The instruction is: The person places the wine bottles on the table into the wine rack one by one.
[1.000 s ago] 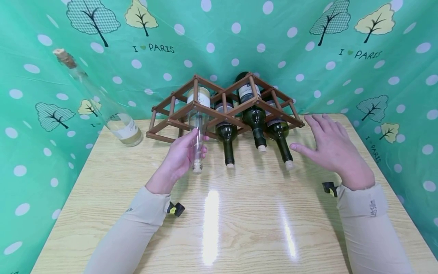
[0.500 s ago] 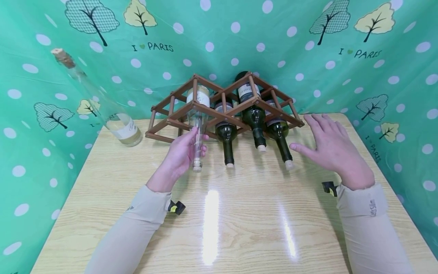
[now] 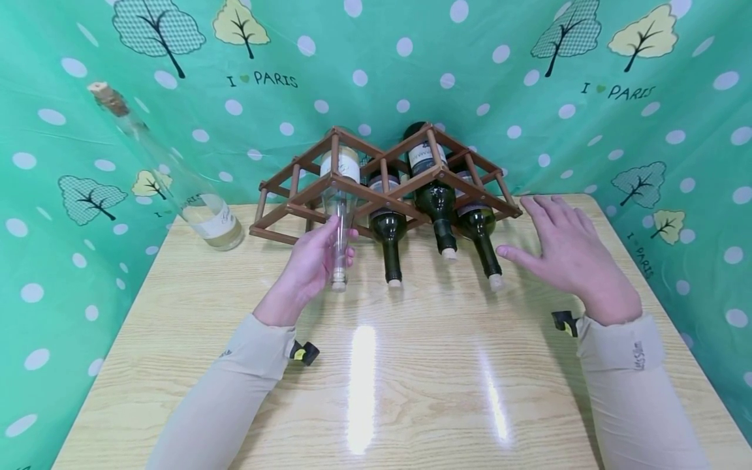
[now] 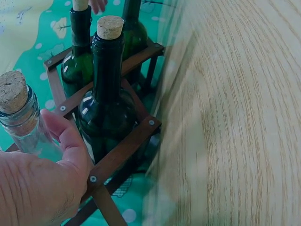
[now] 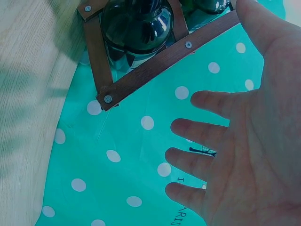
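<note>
A clear glass bottle [image 3: 341, 202] with a cork and white label lies in an upper-left slot of the brown wooden wine rack [image 3: 301, 201], its neck toward me. My left hand [image 3: 307, 264] grips that neck; its cork [image 4: 14, 92] shows in the left wrist view. Three dark green corked bottles sit in the rack: one in the middle [image 3: 389, 228], one higher up [image 3: 436, 199] and one at the right [image 3: 478, 225]. My right hand [image 3: 572, 251], fingers spread and straight, holds nothing beside the rack's right end.
A second clear corked bottle [image 3: 214, 222] stands upright at the table's back left. The wood-grain table [image 3: 423, 385] spreads in front of the rack. A green dotted cloth [image 3: 405, 78] hangs behind and along both sides.
The clear bottle in my left hand has slid slightly deeper into the rack, its cork moving away from me. My right hand has hardly moved.
</note>
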A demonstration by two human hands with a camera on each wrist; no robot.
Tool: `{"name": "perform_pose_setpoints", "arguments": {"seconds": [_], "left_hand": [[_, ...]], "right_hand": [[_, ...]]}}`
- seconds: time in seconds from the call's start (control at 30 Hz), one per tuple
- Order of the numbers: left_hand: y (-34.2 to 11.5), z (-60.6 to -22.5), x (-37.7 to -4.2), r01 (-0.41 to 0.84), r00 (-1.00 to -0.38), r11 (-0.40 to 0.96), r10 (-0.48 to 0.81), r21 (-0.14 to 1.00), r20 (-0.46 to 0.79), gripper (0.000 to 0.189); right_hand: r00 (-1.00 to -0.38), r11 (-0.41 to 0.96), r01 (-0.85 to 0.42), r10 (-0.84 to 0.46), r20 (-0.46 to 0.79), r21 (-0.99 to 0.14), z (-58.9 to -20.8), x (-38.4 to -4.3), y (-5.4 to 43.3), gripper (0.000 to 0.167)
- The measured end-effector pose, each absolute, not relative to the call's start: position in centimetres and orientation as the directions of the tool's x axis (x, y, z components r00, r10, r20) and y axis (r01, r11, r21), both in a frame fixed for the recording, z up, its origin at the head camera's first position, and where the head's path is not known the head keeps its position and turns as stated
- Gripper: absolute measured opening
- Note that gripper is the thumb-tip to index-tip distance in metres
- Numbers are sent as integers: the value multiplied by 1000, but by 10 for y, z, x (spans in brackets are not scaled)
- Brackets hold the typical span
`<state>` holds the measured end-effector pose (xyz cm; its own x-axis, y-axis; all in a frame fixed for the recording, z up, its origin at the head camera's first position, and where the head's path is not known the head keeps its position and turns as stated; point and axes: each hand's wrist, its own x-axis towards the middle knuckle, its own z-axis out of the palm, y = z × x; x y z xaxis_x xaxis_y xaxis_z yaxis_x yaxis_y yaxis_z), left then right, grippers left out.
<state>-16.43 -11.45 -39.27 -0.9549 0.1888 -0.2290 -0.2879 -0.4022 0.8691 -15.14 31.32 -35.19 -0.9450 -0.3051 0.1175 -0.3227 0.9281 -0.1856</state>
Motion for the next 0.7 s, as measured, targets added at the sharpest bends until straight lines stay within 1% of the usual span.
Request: {"name": "perform_pose_setpoints", "arguments": {"seconds": [0.17, 0.7], "left_hand": [[-115, -392, -165, -288, -954, -403, 194, 869, -227, 54], [-113, -395, -169, -284, -957, -392, 166, 875, -237, 50]], "right_hand": [[-945, 927, -323, -305, 118, -190, -352, -151, 313, 103], [-946, 928, -322, -304, 115, -190, -352, -150, 312, 103]]}}
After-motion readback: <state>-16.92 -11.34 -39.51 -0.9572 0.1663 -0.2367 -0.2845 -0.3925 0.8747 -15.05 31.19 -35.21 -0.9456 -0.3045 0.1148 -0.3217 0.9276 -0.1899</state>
